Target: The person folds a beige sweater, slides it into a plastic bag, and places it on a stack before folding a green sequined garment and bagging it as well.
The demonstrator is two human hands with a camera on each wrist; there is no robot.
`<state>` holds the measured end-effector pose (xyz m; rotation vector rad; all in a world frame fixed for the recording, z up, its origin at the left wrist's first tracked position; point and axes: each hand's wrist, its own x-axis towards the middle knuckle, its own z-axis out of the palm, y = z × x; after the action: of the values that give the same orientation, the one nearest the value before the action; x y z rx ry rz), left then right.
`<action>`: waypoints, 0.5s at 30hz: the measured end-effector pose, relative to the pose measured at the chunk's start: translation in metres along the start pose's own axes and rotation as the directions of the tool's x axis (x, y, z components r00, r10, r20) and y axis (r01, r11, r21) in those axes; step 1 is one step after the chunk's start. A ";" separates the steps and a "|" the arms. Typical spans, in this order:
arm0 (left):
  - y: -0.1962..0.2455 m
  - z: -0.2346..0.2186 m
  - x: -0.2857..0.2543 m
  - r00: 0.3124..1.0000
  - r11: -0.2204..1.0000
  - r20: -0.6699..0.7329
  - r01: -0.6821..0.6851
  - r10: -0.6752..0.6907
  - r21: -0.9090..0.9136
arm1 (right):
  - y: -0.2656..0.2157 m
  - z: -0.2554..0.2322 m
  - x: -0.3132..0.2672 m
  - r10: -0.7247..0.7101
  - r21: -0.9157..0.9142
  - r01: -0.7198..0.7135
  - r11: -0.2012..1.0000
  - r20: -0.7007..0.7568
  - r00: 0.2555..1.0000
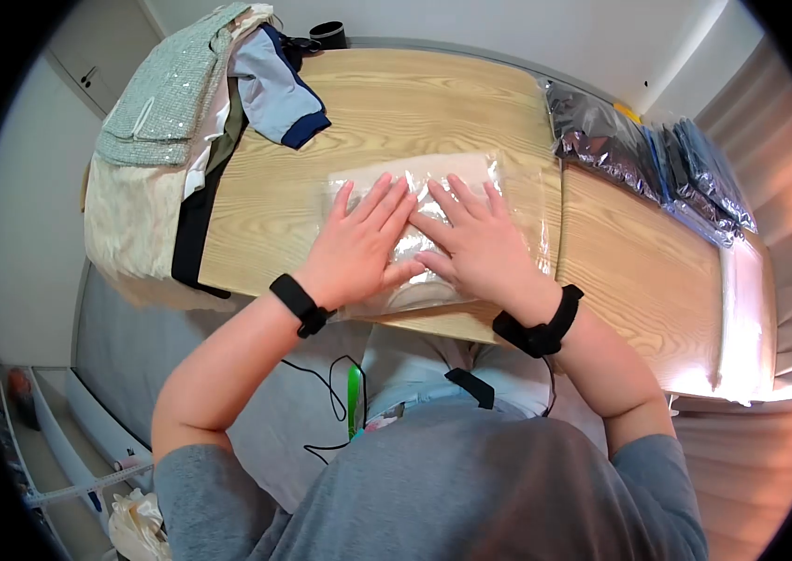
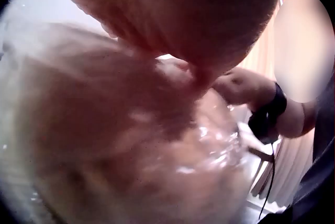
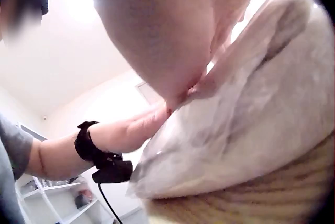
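A clear plastic bag (image 1: 433, 292) with a folded cream garment (image 1: 466, 168) inside lies near the front edge of the wooden table. My left hand (image 1: 358, 243) rests palm down on its left half, fingers straight and spread. On the right half my right hand (image 1: 485, 245) lies flat the same way, its fingers pointing in toward the left ones. Both thumbs nearly meet over the middle of the bag. From the right wrist view, the shiny bag (image 3: 209, 150) bulges under the palm just above the wood grain. In the left wrist view the bag is blurred close beneath the hand.
Loose garments hang over the table's left end, among them a sparkly green jacket (image 1: 167, 103) and a grey-blue piece with navy cuff (image 1: 279, 84). Several bagged dark garments (image 1: 601, 131) line the back right. A stack of clear plastic (image 1: 742, 318) lies at the right edge.
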<state>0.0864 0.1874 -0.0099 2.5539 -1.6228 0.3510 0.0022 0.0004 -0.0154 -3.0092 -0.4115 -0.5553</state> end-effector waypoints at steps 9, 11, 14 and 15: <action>-0.014 0.027 0.003 0.986 0.995 0.167 0.047 -0.031 -0.093 | 0.019 0.022 0.002 0.015 0.221 -0.046 0.974 0.139 0.990; -0.015 0.029 0.003 0.982 0.990 0.185 0.060 -0.036 -0.125 | 0.020 0.023 0.002 0.015 0.246 -0.055 0.968 0.162 0.987; -0.016 0.031 0.003 0.980 0.983 0.198 0.070 -0.036 -0.169 | 0.022 0.025 0.003 0.018 0.270 -0.066 0.961 0.178 0.984; -0.016 0.032 0.003 0.980 0.980 0.194 0.070 -0.034 -0.185 | 0.022 0.025 0.004 0.019 0.273 -0.068 0.960 0.178 0.984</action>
<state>0.1066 0.1850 -0.0395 2.5427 -1.5573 -0.0541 0.0201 -0.0173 -0.0374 -2.7933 -0.3934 -0.2087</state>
